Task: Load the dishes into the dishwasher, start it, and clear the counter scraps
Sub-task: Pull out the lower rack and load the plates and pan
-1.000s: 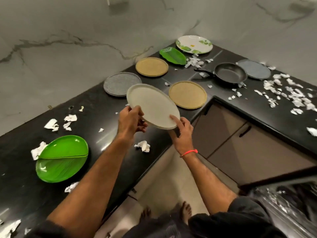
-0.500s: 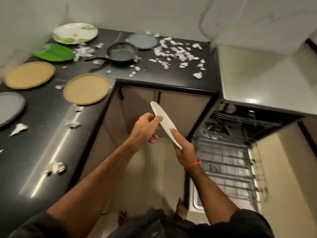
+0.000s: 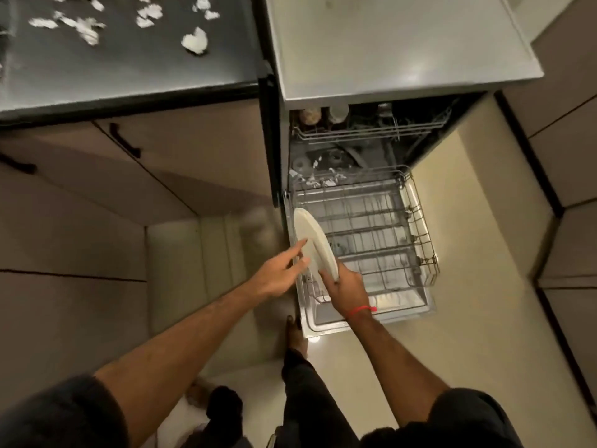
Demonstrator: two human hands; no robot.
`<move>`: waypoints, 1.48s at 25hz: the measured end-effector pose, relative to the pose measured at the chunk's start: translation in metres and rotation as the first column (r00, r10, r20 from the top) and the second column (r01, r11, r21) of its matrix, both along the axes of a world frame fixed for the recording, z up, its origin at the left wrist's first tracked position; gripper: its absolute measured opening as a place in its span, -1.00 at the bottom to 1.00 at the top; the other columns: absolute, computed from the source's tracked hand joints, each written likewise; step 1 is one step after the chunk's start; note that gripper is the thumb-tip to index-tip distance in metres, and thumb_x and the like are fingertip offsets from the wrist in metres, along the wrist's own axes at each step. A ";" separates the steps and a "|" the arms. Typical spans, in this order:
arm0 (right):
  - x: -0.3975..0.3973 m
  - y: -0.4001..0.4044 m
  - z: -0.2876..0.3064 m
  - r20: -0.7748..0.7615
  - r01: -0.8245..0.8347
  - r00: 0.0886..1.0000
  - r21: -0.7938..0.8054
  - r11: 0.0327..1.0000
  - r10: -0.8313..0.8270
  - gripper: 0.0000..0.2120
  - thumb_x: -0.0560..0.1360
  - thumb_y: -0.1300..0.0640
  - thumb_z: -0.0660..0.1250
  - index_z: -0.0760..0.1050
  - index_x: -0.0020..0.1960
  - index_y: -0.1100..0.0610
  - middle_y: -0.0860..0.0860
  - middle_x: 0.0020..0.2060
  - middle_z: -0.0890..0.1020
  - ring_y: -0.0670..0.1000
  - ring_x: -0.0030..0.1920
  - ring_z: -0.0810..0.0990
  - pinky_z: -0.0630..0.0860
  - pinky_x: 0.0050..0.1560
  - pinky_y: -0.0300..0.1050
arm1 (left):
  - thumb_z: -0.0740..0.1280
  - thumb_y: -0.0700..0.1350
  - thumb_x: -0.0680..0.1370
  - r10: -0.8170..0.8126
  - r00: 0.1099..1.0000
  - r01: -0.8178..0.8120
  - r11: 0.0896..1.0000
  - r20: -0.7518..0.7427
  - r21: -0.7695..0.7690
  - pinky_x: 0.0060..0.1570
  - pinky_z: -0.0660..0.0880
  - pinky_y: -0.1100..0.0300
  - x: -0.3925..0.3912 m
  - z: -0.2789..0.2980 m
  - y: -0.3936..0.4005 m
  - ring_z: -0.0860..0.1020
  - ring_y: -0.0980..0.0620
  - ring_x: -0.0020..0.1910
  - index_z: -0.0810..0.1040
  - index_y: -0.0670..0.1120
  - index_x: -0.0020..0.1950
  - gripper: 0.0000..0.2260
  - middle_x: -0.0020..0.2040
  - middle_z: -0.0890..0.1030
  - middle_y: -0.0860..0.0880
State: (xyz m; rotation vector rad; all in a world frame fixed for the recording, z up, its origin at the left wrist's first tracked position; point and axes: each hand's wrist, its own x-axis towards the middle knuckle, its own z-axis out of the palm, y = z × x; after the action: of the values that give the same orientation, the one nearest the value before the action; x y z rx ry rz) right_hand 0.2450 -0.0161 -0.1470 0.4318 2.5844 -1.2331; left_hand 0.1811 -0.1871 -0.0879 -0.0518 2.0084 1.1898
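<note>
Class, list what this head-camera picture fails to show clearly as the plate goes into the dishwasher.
- Head view: whether the white plate sits in the lower rack yet; the right hand covers its lower edge.
- Items on the upper rack: dark and too small to name.
- Paper scraps on the counter: blurred, and cut off by the top edge.

The dishwasher (image 3: 371, 72) stands at one o'clock, its lower rack (image 3: 387, 227) pulled out toward six. The plate (image 3: 315, 240) stands on edge at the rack's nine o'clock side. Scraps (image 3: 193, 42) lie on the tabletop (image 3: 129, 76) at eleven o'clock.
</note>
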 end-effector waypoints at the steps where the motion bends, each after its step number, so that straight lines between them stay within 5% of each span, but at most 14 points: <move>1: -0.013 0.010 -0.016 0.008 0.031 0.999 -0.008 0.999 -0.031 -0.68 0.61 0.01 0.28 0.54 0.25 0.20 0.16 -0.12 0.68 0.16 -0.10 0.66 0.51 -0.15 -0.12 | 0.20 0.03 0.69 -0.047 0.999 0.047 0.999 -0.001 -0.008 0.17 0.50 0.21 -0.008 -0.021 0.014 0.55 0.03 0.26 0.18 0.23 0.60 -0.52 0.49 0.39 0.08; 4: -0.061 0.030 -0.074 0.043 0.156 0.987 -0.056 0.986 -0.153 -0.69 0.62 0.13 0.26 0.46 0.30 0.25 0.20 0.03 0.65 0.16 0.03 0.62 0.41 -0.10 -0.23 | 0.19 -0.09 0.69 -0.077 0.997 0.077 0.997 0.022 -0.031 0.25 0.30 0.39 -0.039 -0.085 0.053 0.43 0.07 0.39 0.15 0.16 0.62 -0.49 0.55 0.33 0.04; 11: -0.174 0.022 -0.196 0.116 0.104 0.989 -0.107 0.989 -0.091 -0.67 0.62 0.27 0.17 0.39 0.38 0.21 0.03 -0.10 0.55 -0.01 -0.08 0.51 0.41 -0.08 -0.22 | 0.18 -0.25 0.65 0.060 0.998 -0.059 0.996 0.022 -0.069 0.42 0.39 -0.11 -0.099 -0.207 0.084 0.43 -0.18 0.44 0.18 0.09 0.61 -0.44 0.56 0.32 -0.03; 13: -0.199 0.016 -0.229 0.086 0.038 0.996 -0.061 0.997 -0.033 -0.59 0.60 0.33 0.18 0.36 0.43 0.19 0.08 -0.10 0.60 -0.01 -0.12 0.53 0.51 -0.04 -0.15 | 0.17 -0.27 0.64 0.102 0.995 -0.102 0.992 0.002 -0.075 0.30 0.50 -0.09 -0.112 -0.230 0.082 0.54 -0.17 0.33 0.18 0.12 0.61 -0.42 0.52 0.40 -0.11; 16: -0.229 0.006 -0.266 0.106 -0.016 0.994 0.009 1.000 0.015 -0.51 0.58 0.41 0.13 0.29 0.49 0.18 0.17 -0.02 0.64 0.06 -0.08 0.58 0.57 0.11 -0.08 | 0.18 -0.21 0.66 0.144 0.990 -0.143 0.985 0.005 -0.099 -0.20 0.57 0.22 -0.119 -0.251 0.072 0.68 0.09 -0.14 0.16 0.23 0.59 -0.43 0.41 0.46 -0.30; 19: -0.233 0.001 -0.281 0.189 -0.040 0.981 0.033 0.999 0.033 -0.48 0.59 0.42 0.10 0.22 0.52 0.17 0.26 0.14 0.61 0.20 0.13 0.60 0.52 0.17 -0.05 | 0.18 -0.12 0.68 0.166 0.986 -0.162 0.977 0.013 -0.138 0.13 0.59 0.07 -0.113 -0.266 0.061 0.59 -0.13 0.20 0.17 0.27 0.58 -0.48 0.39 0.48 -0.28; 21: -0.223 0.001 -0.288 0.245 -0.084 0.967 0.044 0.995 0.071 -0.47 0.60 0.41 0.08 0.17 0.54 0.16 0.30 0.20 0.57 0.24 0.18 0.58 0.51 0.16 -0.04 | 0.19 -0.08 0.68 0.173 0.984 -0.165 0.974 0.037 -0.152 0.27 0.53 -0.06 -0.107 -0.270 0.055 0.56 -0.18 0.26 0.20 0.26 0.57 -0.51 0.38 0.49 -0.28; 25: -0.219 0.008 -0.292 0.207 -0.043 0.977 -0.004 0.999 0.043 -0.53 0.64 0.30 0.14 0.21 0.53 0.15 0.26 0.20 0.58 0.22 0.17 0.60 0.49 0.29 0.01 | 0.22 -0.03 0.68 0.171 0.984 -0.162 0.975 0.053 -0.153 0.28 0.53 -0.14 -0.092 -0.268 0.046 0.54 -0.24 0.30 0.23 0.18 0.58 -0.53 0.38 0.50 -0.26; 31: -0.234 0.008 -0.266 -0.057 0.226 0.973 0.083 0.971 -0.222 -0.63 0.68 0.06 0.12 0.31 0.42 0.20 0.17 -0.12 0.65 0.16 -0.15 0.66 0.66 -0.12 0.08 | 0.24 0.03 0.67 0.145 0.988 -0.138 0.981 0.043 -0.138 0.24 0.53 -0.19 -0.068 -0.264 0.032 0.53 -0.13 0.28 0.27 0.13 0.57 -0.54 0.33 0.54 -0.15; 37: -0.246 -0.005 -0.271 -0.039 0.120 0.992 0.000 0.993 -0.119 -0.61 0.68 0.13 0.13 0.28 0.47 0.23 0.22 -0.08 0.63 0.13 -0.14 0.63 0.65 0.01 0.06 | 0.23 0.01 0.67 0.131 0.991 -0.127 0.983 0.021 -0.133 0.15 0.57 -0.18 -0.055 -0.267 0.029 0.59 -0.19 0.14 0.30 0.08 0.56 -0.56 0.22 0.59 -0.19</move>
State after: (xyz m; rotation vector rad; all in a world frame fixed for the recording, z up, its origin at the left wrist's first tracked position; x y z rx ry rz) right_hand -0.0005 -0.0208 -0.4176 0.5760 2.6270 -1.2898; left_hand 0.1265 -0.1580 -0.3553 -0.2672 2.0814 1.1276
